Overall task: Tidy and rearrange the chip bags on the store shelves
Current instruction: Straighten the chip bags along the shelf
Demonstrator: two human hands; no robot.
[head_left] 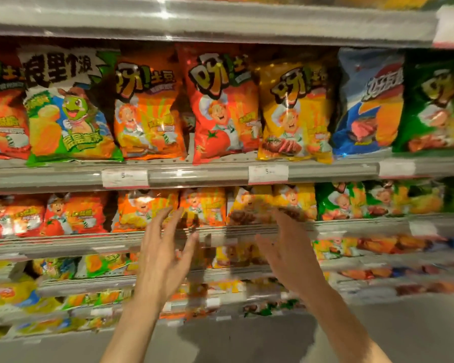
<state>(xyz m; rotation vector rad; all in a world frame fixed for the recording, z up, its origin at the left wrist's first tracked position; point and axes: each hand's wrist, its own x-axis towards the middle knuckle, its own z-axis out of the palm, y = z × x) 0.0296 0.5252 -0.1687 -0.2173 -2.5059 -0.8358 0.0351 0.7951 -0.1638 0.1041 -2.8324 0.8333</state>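
Note:
Chip bags fill the store shelves in front of me. On the upper shelf stand a green-and-white turtle bag (66,108), an orange bag (147,106), a red tomato bag (220,106), a yellow bag (296,111), a blue bag (370,103) and a green bag (438,100). The shelf below holds smaller orange bags (144,208) and yellow bags (257,205). My left hand (165,255) and my right hand (291,252) are raised in front of that lower shelf, fingers spread, holding nothing. Both are slightly blurred.
Grey shelf rails (194,174) carry white price tags (268,174). Red tomato bags (37,218) sit lower left, green bags (351,203) lower right. More blurred shelves of bags run below, down to the grey floor (247,341).

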